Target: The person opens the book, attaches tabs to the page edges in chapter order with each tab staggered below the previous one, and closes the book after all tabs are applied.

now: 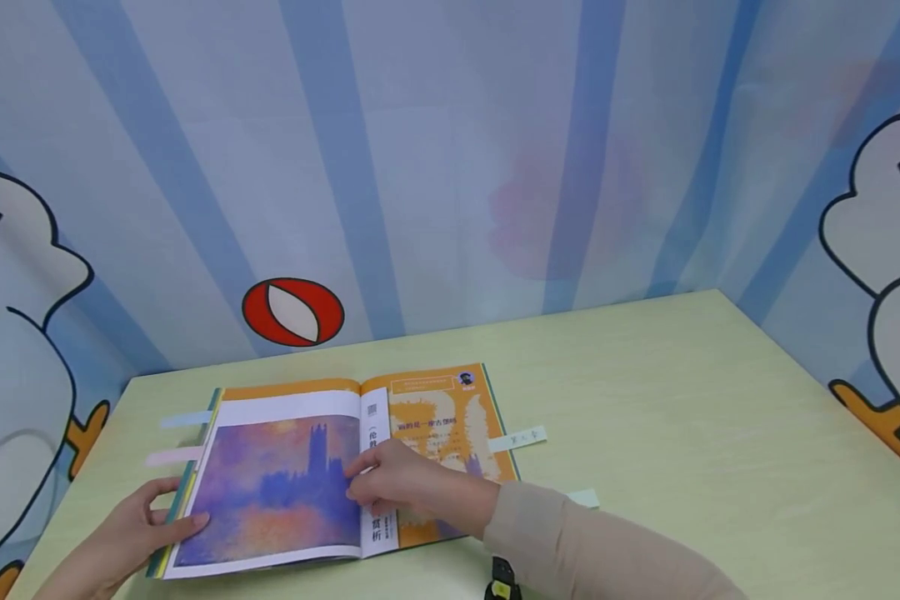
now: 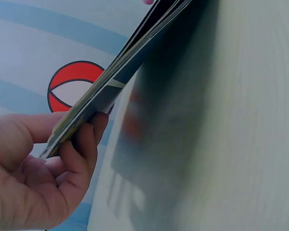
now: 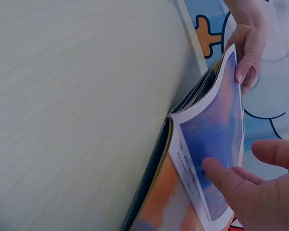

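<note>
An open book [image 1: 277, 492] lies on the table, its left side raised off the surface. The left page carries a purple and orange painting of a towered building; the right page [image 1: 420, 408] is orange, with a white strip of print along the fold. My left hand [image 2: 43, 178] grips the left edge of the book, thumb on the painting and fingers beneath. With extended fingers my right hand [image 1: 405, 479] touches the painted page near the fold, and the thumb stands apart in the right wrist view. The right forearm hides part of the orange page.
Paper tabs stick out from the book: a blue tab [image 1: 183, 419] and a pink tab [image 1: 172, 456] on the left, a pale green tab [image 1: 521, 438] on the right. Behind the pale table [image 1: 682, 433] stands a striped blue backdrop [image 1: 450, 167]. A black strap-like item [image 1: 502, 577] shows at the near edge.
</note>
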Tool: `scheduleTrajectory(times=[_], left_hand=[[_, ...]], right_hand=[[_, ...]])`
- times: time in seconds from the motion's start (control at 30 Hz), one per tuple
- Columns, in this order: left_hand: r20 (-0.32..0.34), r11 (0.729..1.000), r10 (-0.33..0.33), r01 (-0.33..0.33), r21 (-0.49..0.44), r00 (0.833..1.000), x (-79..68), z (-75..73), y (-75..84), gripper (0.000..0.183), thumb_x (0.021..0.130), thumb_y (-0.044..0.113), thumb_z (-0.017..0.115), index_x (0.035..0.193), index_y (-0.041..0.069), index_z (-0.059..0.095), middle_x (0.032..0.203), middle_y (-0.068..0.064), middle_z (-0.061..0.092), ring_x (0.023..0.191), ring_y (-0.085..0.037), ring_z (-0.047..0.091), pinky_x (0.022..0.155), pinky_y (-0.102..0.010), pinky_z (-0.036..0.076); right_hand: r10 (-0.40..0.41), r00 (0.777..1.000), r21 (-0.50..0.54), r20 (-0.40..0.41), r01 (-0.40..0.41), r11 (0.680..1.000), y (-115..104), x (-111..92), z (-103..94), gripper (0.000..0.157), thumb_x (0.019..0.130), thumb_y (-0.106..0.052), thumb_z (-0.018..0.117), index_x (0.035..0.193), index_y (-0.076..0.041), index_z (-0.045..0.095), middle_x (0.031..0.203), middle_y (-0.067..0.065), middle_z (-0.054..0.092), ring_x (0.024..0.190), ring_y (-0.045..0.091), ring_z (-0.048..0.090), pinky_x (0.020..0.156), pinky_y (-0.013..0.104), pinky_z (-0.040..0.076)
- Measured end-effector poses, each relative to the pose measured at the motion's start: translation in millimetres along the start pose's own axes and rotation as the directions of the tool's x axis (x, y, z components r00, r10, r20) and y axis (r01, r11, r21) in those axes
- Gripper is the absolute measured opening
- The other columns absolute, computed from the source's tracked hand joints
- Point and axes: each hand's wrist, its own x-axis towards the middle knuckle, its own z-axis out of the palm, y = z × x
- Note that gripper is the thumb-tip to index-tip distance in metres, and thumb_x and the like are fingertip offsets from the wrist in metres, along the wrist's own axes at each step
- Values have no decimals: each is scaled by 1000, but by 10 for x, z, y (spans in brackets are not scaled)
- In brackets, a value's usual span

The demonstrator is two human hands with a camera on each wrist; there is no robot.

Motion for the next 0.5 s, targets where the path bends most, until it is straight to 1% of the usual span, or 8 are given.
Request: scheduleTrajectory(times=[0.1, 0.23, 0.27, 0.37, 0.5], left_hand=[[10, 999, 32, -32, -2, 999, -61, -16, 56, 80, 89, 19, 64, 136, -14, 8, 87, -7, 67, 79, -25, 67, 69, -37, 54], [3, 997, 72, -72, -22, 997, -141, -18, 130, 79, 90, 17, 63, 138, -13, 8, 89, -7, 67, 80, -25, 67, 69, -38, 54], [-8, 997, 73, -73, -22, 997, -159, -9, 150, 78, 90, 17, 62, 139, -12, 8, 89, -7, 67, 80, -24, 67, 69, -38, 54], [-25, 996, 85, -85, -1, 996, -208, 29, 216, 80, 90, 18, 62, 140, -12, 7, 89, -6, 67, 80, -23, 67, 69, -38, 54], [-26, 994, 96, -95, 52, 995, -265, 107, 303, 85, 90, 18, 63, 142, -10, 2, 89, -5, 66, 80, -22, 66, 69, -36, 53]], right_hand=[[-4, 1000, -23, -12, 3, 1000, -58, -6, 34, 28, 80, -2, 66, 108, -2, 67, 87, 5, 62, 77, 15, 59, 68, 30, 53], [0, 1000, -18, 6, 0, 1000, -134, -8, 83, 28, 82, -3, 65, 110, -2, 67, 100, 6, 64, 93, 20, 62, 76, 35, 53], [-1, 1000, -14, 10, 2, 1000, -153, -6, 99, 28, 82, -4, 65, 110, -2, 66, 103, 7, 64, 96, 21, 62, 77, 36, 53], [-13, 1000, 9, 28, 12, 1000, -218, -1, 158, 31, 83, -3, 65, 114, 0, 64, 109, 10, 63, 104, 27, 60, 79, 41, 52], [-15, 999, 41, 49, 13, 999, -317, -8, 259, 34, 85, -3, 63, 118, 2, 60, 113, 13, 61, 110, 33, 55, 82, 47, 50]])
